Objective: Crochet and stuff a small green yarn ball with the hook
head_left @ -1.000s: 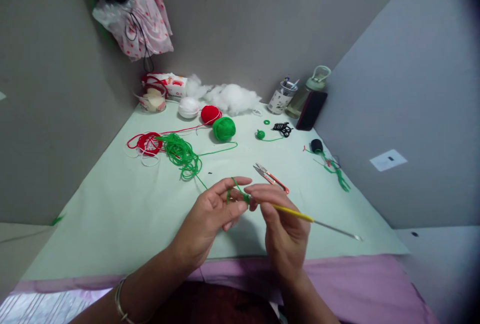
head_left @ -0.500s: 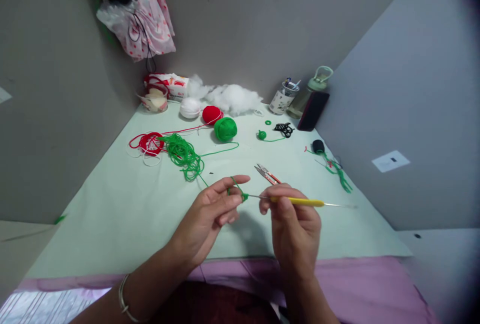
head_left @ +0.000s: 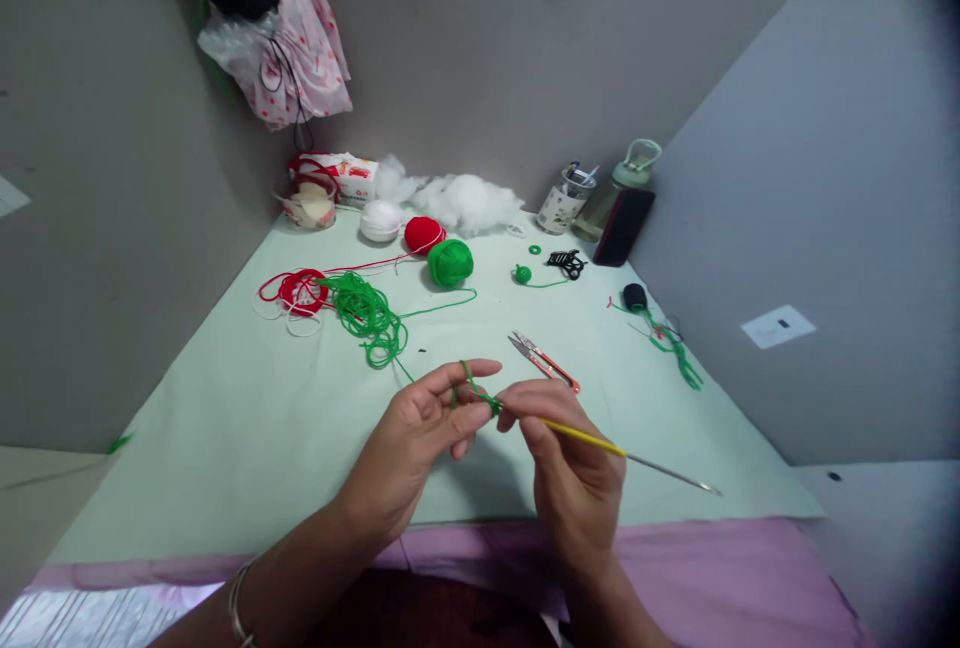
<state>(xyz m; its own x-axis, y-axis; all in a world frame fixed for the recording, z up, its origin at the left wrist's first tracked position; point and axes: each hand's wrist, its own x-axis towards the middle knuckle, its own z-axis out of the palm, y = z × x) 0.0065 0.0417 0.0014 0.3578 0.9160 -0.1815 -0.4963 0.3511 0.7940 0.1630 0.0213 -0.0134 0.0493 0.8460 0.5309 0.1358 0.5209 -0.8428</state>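
Note:
My left hand [head_left: 420, 438] pinches a small green crocheted piece [head_left: 494, 407] between thumb and fingers, with green yarn looped over its raised index finger. My right hand [head_left: 566, 458] is closed on a crochet hook with a yellow handle [head_left: 585, 437]; one metal end points down to the right, and the other end is at the green piece, mostly hidden by the fingertips. The working strand runs back to a loose green yarn tangle [head_left: 364, 313]. Just beyond my right hand lie thread snips [head_left: 544, 360] with orange handles.
Green [head_left: 450, 263], red [head_left: 424, 235] and white [head_left: 380, 221] yarn balls sit mid-table before white stuffing [head_left: 469, 203]. A pen cup [head_left: 564, 203], bottle [head_left: 636, 166] and phone [head_left: 624, 228] stand back right. A black claw clip [head_left: 566, 264] and black spool [head_left: 634, 298] lie right.
My right hand has moved left against the green piece. The hook has tilted, its free end now lower, and more of the snips shows.

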